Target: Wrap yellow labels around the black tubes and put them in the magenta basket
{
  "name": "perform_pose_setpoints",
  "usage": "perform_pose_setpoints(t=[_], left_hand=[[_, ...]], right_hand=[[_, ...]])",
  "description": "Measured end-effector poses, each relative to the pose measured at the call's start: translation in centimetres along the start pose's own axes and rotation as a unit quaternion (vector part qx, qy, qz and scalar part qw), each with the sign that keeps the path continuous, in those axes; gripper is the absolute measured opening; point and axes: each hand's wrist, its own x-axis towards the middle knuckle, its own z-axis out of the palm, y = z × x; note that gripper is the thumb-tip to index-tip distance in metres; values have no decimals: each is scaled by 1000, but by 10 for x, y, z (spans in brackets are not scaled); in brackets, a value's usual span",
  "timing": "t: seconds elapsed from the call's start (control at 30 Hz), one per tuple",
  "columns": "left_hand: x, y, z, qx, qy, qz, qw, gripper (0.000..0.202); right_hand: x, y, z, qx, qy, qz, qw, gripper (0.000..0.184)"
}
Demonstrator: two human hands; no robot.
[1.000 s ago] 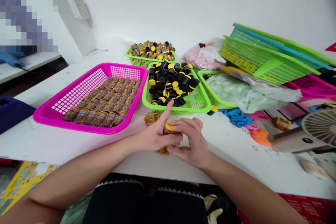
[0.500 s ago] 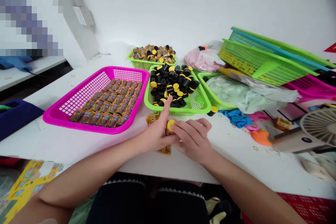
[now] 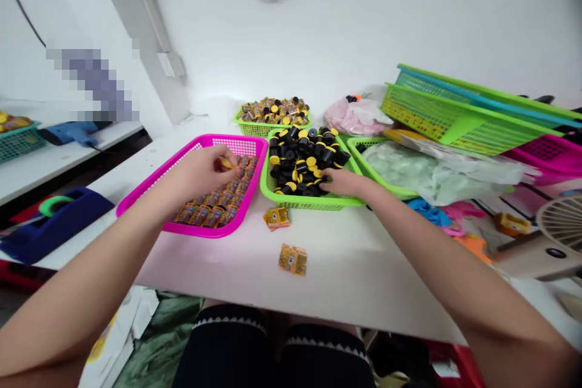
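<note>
My left hand (image 3: 207, 170) is over the far part of the pink basket (image 3: 207, 233), its fingers closed on a small canister with a yellow lid (image 3: 226, 163). Beneath it, wrapped canisters (image 3: 218, 199) lie in tight rows. My right hand (image 3: 345, 183) reaches over the near right side of the green basket (image 3: 302, 201). Its bent fingers close on a canister at the edge of the heap of black canisters with yellow lids (image 3: 302, 154); the fingertips are partly hidden. Printed yellow labels lie on the table in two small stacks, a farther one (image 3: 277, 217) and a nearer one (image 3: 293, 259).
Another green basket (image 3: 254, 128) of wrapped canisters stands behind. To the right are a plastic bag (image 3: 422, 167), stacked baskets (image 3: 454, 115) and a small fan (image 3: 561, 227). A blue tape dispenser (image 3: 59, 224) sits at the left table edge (image 3: 150, 276).
My hands have parted from around the canister above the table. The left carried it to the pink basket; the right moved to the green basket. Both label stacks are now uncovered, and the view has shifted.
</note>
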Motion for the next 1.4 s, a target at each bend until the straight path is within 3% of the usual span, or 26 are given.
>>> perform_pose_setpoints(t=[0.13, 0.27, 0.37, 0.47, 0.57, 0.63, 0.7, 0.77, 0.8, 0.83, 0.87, 0.9, 1.0, 1.07, 1.13, 1.23, 1.33, 1.4], left_hand=[[52, -36, 0, 88, -33, -55, 994, 18], [79, -64, 12, 130, -43, -97, 986, 17], [84, -80, 21, 144, -65, -117, 980, 17], [86, -88, 26, 161, -109, -124, 973, 20], [85, -81, 22, 180, -131, -117, 968, 28], [75, -62, 18, 200, -109, -111, 967, 40], [52, -33, 21, 219, -36, -49, 974, 50], [15, 1, 36, 210, 39, 124, 969, 47], [-7, 18, 48, 187, 2, 220, 957, 42], [-31, 32, 64, 163, -72, 316, 932, 42], [-55, 42, 82, 151, -117, 377, 906, 43], [-78, 50, 100, 159, -130, 385, 900, 45], [-139, 54, 148, 209, -120, 352, 904, 80], [-168, 49, 162, 239, -88, 363, 897, 72], [-187, 45, 162, 257, -54, 389, 883, 48], [-196, 45, 141, 246, -66, 415, 873, 41], [-176, 49, 115, 165, -115, 424, 883, 44], [-147, 55, 102, 44, -109, 390, 913, 42]], right_hand=[[25, 5, 14, 15, 1, -20, 1000, 60], [10, 2, 11, 16, 35, -50, 998, 50], [-13, 2, 1, 21, 116, -67, 991, 27], [-39, 7, -2, 79, 223, -98, 967, 29], [-61, 15, 4, 154, 303, -129, 932, 29], [-69, 23, 11, 186, 333, -126, 916, 28], [-73, 30, 16, 210, 352, -110, 905, 29], [-72, 36, 20, 237, 362, -91, 897, 32], [-70, 38, 21, 251, 365, -86, 892, 34], [-69, 40, 22, 267, 367, -85, 887, 36], [-68, 41, 23, 280, 369, -90, 882, 37], [-67, 41, 24, 288, 369, -99, 878, 38], [-67, 41, 27, 284, 361, -134, 878, 33], [-68, 40, 27, 278, 356, -153, 879, 29], [-70, 37, 27, 274, 353, -168, 879, 27], [-72, 34, 26, 262, 352, -177, 881, 25], [-74, 32, 24, 258, 358, -174, 880, 25], [-75, 29, 25, 263, 365, -172, 876, 25]])
